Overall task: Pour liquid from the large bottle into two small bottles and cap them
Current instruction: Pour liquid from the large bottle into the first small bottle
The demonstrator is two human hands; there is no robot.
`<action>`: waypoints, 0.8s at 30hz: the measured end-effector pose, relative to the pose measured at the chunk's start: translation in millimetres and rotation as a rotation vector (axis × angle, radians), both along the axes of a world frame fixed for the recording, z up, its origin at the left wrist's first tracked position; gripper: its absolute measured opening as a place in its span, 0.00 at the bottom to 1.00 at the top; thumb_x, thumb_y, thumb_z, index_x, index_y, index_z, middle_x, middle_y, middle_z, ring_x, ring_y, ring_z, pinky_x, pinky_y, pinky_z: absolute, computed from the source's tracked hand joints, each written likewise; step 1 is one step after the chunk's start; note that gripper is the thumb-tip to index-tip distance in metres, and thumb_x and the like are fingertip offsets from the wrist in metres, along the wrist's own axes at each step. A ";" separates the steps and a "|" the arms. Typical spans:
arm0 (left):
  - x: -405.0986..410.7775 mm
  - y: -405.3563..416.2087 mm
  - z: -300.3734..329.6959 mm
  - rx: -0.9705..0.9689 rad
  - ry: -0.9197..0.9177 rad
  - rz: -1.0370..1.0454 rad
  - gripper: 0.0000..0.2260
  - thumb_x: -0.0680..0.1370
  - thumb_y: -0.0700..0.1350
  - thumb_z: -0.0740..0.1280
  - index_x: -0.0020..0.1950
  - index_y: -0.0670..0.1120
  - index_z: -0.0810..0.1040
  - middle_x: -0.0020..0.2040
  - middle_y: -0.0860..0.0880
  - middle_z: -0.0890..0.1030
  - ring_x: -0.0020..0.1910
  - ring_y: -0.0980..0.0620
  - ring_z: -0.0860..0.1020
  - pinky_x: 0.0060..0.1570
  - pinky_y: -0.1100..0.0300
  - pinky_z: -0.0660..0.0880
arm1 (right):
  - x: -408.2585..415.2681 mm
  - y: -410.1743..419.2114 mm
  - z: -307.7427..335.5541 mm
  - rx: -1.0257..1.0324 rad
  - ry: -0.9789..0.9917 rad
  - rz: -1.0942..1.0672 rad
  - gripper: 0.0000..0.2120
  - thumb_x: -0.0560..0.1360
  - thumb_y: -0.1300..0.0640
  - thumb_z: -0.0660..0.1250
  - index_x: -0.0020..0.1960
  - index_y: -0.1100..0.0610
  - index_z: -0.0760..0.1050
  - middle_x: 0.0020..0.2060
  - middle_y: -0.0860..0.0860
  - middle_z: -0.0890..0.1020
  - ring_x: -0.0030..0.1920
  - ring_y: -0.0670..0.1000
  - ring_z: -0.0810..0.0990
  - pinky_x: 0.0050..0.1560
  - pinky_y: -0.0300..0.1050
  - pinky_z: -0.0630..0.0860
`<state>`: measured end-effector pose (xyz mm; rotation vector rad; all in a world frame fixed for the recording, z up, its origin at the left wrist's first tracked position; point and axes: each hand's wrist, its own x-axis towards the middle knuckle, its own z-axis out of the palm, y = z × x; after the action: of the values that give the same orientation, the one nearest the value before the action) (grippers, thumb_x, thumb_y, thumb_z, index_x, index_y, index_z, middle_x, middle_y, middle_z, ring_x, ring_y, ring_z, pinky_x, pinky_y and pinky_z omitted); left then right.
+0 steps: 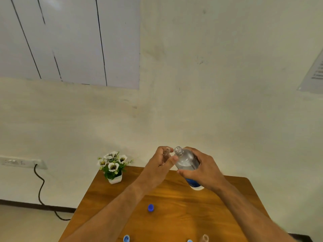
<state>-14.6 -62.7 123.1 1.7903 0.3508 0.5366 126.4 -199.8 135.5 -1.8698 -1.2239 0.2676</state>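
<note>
Hands up over the far half of the table [174, 203], both busy. Right hand [204, 169] is wrapped round the big bottle [187, 161], fingers curled over its clear body, thumb underneath; the bottle is lifted off the wood and tipped left, its uncapped threaded mouth pointing toward the other hand. Clear liquid shows inside, and a blue-and-white label sits at the low end, partly behind the palm. Left hand [160, 163] pinches the vial [166, 154], a small clear bottle held upright between thumb and fingers, its open neck just beside the big bottle's mouth; whether the two rims touch I cannot tell.

On to the surface: a brown wood-grain tabletop, corner rounded at the right. Potted plant [113, 167] with white flowers stands at the far left corner in a white pot. A blue cap [150, 207] lies alone mid-table between the forearms. At the near edge, cut off by the frame, sit another blue cap [126, 238], a sliver of blue [190, 240], and a second vial [204, 238] just right of it.

Behind, a cream wall [209, 84], a whiteboard [70, 41] with black lines top left, a socket strip [22, 162] with a black cable [41, 189] trailing down.
</note>
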 end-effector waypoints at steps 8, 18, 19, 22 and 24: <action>-1.2 -5.8 -4.9 0.034 -0.013 -0.040 0.21 0.76 0.65 0.61 0.62 0.54 0.70 0.54 0.50 0.81 0.46 0.60 0.78 0.42 0.67 0.75 | -7.8 -1.5 8.1 -0.010 -0.041 0.022 0.32 0.60 0.40 0.78 0.55 0.19 0.65 0.51 0.23 0.75 0.52 0.32 0.77 0.42 0.25 0.74; -8.1 -3.4 -14.6 0.040 0.032 -0.058 0.20 0.77 0.64 0.60 0.60 0.53 0.70 0.52 0.48 0.81 0.46 0.55 0.78 0.43 0.64 0.78 | -9.3 -0.5 2.5 -0.086 -0.088 0.010 0.31 0.57 0.35 0.78 0.53 0.19 0.65 0.49 0.27 0.78 0.50 0.31 0.76 0.40 0.26 0.75; -9.0 -3.2 -15.0 0.054 0.039 -0.055 0.20 0.76 0.65 0.60 0.60 0.53 0.70 0.49 0.49 0.81 0.42 0.60 0.77 0.43 0.62 0.77 | -8.2 -0.4 2.1 -0.103 -0.093 0.009 0.30 0.57 0.35 0.78 0.53 0.21 0.66 0.48 0.30 0.79 0.50 0.33 0.77 0.40 0.28 0.77; -10.1 -3.4 -17.4 0.094 0.052 -0.040 0.20 0.76 0.66 0.59 0.57 0.52 0.69 0.40 0.55 0.75 0.35 0.64 0.71 0.42 0.59 0.77 | -5.4 0.4 4.9 -0.164 -0.120 0.020 0.29 0.57 0.35 0.77 0.55 0.29 0.70 0.48 0.36 0.80 0.48 0.36 0.78 0.42 0.34 0.80; -10.0 -3.7 -19.0 0.087 0.050 -0.043 0.21 0.76 0.66 0.59 0.56 0.51 0.69 0.40 0.52 0.73 0.35 0.59 0.69 0.37 0.59 0.74 | -4.0 0.9 9.7 -0.201 -0.153 0.037 0.31 0.58 0.35 0.77 0.58 0.35 0.71 0.49 0.37 0.80 0.47 0.38 0.79 0.43 0.35 0.80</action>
<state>-24.6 -66.3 104.0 1.8932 0.3272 0.4838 122.4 -198.9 145.3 -2.0731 -1.3790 0.2810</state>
